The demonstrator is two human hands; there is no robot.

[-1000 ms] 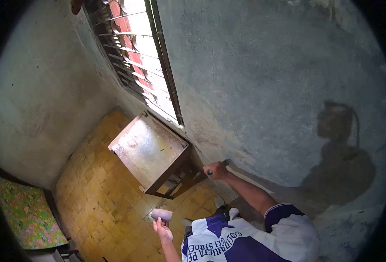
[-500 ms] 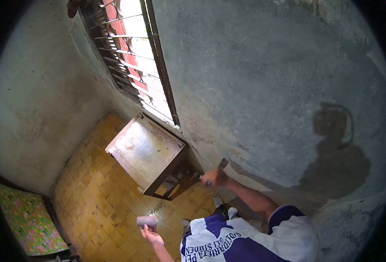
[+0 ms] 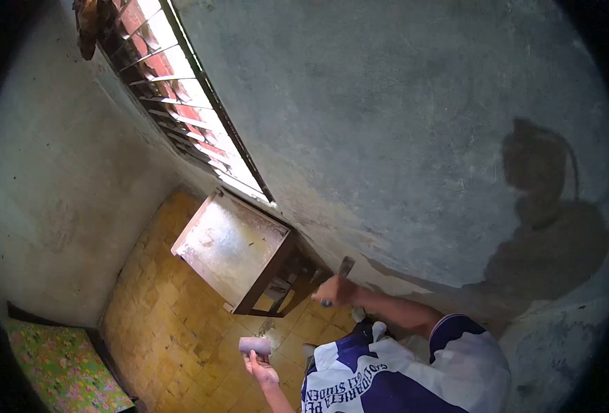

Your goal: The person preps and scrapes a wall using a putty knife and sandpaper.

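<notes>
My left hand (image 3: 263,370) is closed around a pinkish-purple roll (image 3: 255,345), which looks like rolled sandpaper, out over the tiled floor. Fingers and thumb grip it from below, with both ends showing. Closer to the wall, my right hand (image 3: 339,292) is wrapped around a scraper (image 3: 346,266) with a flat, dark end sticking up past the fist. A bluish bit of its handle shows under the fingers; the rest is hidden. The grey-blue plastered wall (image 3: 401,158) rises beside this hand, its lower part patchy and pale.
A worn wooden cabinet (image 3: 232,237) stands against the wall below a barred window (image 3: 187,103). Yellow tiles (image 3: 160,310) cover the floor. At lower left lies a green floral-covered surface (image 3: 63,365). My shadow (image 3: 545,206) falls on the wall at right.
The view has shifted, so the window sits further left and the shadow further right. Both hands keep their holds; the scraper points up a little more steeply.
</notes>
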